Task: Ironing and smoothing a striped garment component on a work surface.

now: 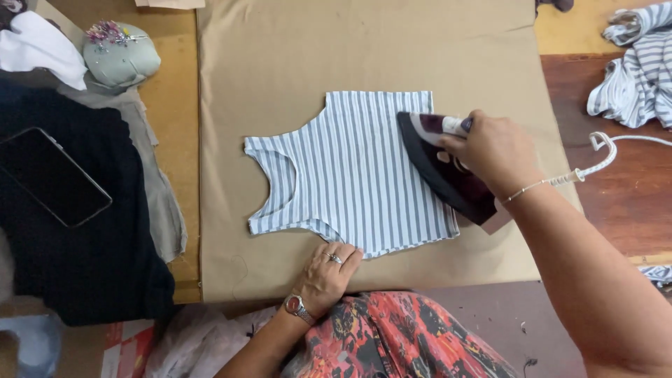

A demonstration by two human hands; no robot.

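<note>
Fingers (458, 143) of the right hand (493, 150) are clamped on the handle of the dark iron (441, 168), which rests on the right part of the striped top (350, 171). The left hand (327, 273), fingers together and flat, presses the near hem against the brown paper-covered surface (266, 63). The top lies flat in the centre of the surface and looks smooth where visible; the part under the iron is hidden. More striped fabric (640, 70) lies far right.
</note>
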